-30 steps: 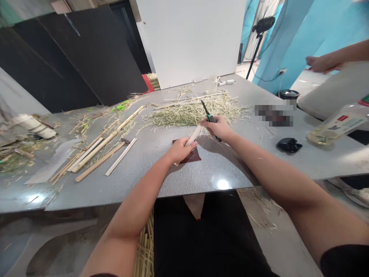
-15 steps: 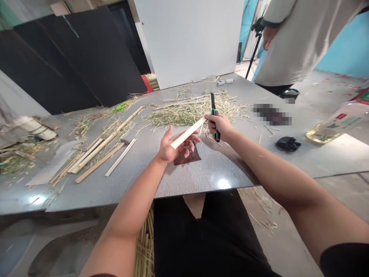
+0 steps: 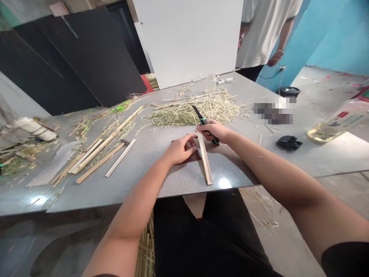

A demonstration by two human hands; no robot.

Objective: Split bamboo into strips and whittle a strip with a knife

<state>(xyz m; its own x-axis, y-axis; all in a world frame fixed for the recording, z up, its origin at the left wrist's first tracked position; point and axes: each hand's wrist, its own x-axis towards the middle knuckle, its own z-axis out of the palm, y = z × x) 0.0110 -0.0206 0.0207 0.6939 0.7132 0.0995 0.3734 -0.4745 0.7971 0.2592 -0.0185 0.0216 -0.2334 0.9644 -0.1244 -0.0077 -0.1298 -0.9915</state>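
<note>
My right hand (image 3: 215,132) is closed round a green-and-black utility knife (image 3: 205,122), its dark blade pointing up and away to the left. The same hand pinches the far end of a pale split-bamboo strip (image 3: 205,161), which slants down toward the table's front edge. My left hand (image 3: 182,149) is over a dark brown, leather-like patch (image 3: 187,161) lying on the table, covering much of it. Its fingers are bent, with a gap between thumb and forefinger. The strip lies to the right of this hand, apart from it.
Straw-like shavings (image 3: 184,114) are heaped behind my hands. Bamboo poles and strips (image 3: 106,140) lie on the left. To the right are a black object (image 3: 288,143) and a clear bottle of yellowish liquid (image 3: 325,129). A person (image 3: 259,38) stands beyond the table.
The bamboo strip has swung from leaning across my left palm to pointing toward me. My left hand has let go of it and turned palm down over the brown patch. The knife tilts further left.
</note>
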